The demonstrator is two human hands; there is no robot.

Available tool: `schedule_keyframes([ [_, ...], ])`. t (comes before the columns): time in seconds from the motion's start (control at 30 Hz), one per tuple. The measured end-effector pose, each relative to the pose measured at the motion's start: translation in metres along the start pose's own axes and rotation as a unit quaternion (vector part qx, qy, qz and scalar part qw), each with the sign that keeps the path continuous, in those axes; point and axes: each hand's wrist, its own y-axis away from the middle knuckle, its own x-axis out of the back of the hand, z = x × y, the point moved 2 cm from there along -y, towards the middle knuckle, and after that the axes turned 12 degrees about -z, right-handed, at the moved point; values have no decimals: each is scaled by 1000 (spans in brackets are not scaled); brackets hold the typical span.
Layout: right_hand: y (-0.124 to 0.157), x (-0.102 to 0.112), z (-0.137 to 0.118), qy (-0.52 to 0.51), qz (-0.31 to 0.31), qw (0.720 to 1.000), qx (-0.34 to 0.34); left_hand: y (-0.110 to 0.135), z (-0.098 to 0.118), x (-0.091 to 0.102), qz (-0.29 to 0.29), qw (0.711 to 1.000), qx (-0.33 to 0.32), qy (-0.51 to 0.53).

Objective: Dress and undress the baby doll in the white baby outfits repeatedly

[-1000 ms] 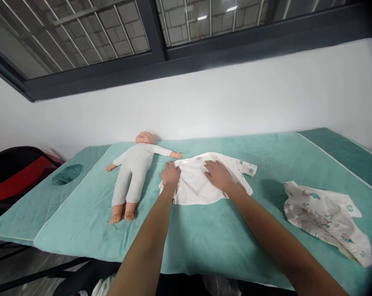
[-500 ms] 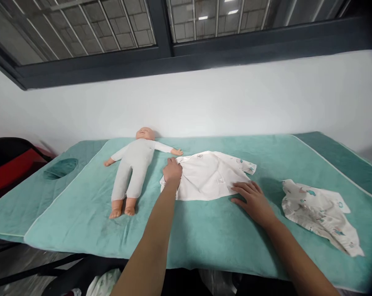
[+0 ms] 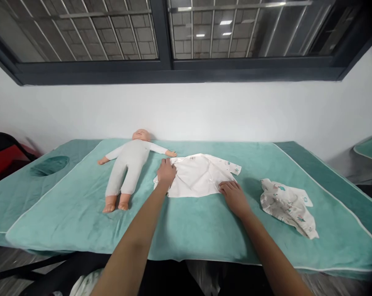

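Observation:
A small white baby shirt point(image 3: 196, 174) lies spread on the green padded bed, its printed sleeve reaching out to the right. My left hand point(image 3: 166, 172) is closed on the shirt's left side, covering part of that side. At the lower right corner, my right hand point(image 3: 233, 196) has its fingers bent and drawn together on the hem; the fingertips are partly hidden. Left of the shirt a baby doll point(image 3: 128, 164) in a pale suit lies on its back, one arm stretched toward my left hand. Off to the right rests a crumpled printed baby garment point(image 3: 287, 205).
The green bed point(image 3: 81, 222) runs along a white wall point(image 3: 204, 111) below a barred window point(image 3: 167, 74). A face hole point(image 3: 50, 166) is at its left end. Beyond that stands a red and black chair point(image 3: 7, 160). Another green surface point(image 3: 370, 149) shows at far right.
My right hand's fingers, spread before, have come together on the shirt's lower right corner. My left hand stays on the left side. The camera view has shifted to the right.

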Motion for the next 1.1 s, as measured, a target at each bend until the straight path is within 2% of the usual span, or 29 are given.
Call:
schedule_keyframes([
  [0.13, 4, -2, 3, -14, 5, 1000, 14, 59, -7, -3, 128, 987, -102, 7],
  [0.17, 5, -3, 3, -19, 5, 1000, 21, 76, -12, -6, 141, 981, -131, 21],
  [0.27, 7, -3, 3, -19, 7, 999, 26, 119, -28, -19, 93, 967, -225, 71],
  [0.33, 8, -4, 3, -8, 7, 1000, 25, 136, -37, -25, 52, 958, -265, 95],
  [0.4, 8, -5, 2, 2, 9, 1000, 23, 142, -43, -27, 40, 957, -266, 107],
  [0.57, 11, -6, 2, 1, 35, 999, 18, 140, -44, -26, 47, 967, -230, 101],
  [0.93, 29, -3, -10, 65, 36, 995, -64, 149, -42, -20, 13, 983, -173, 66],
  [1.1, 29, 0, -26, 68, 51, 995, -50, 150, -43, -22, 41, 984, -160, 64],
])
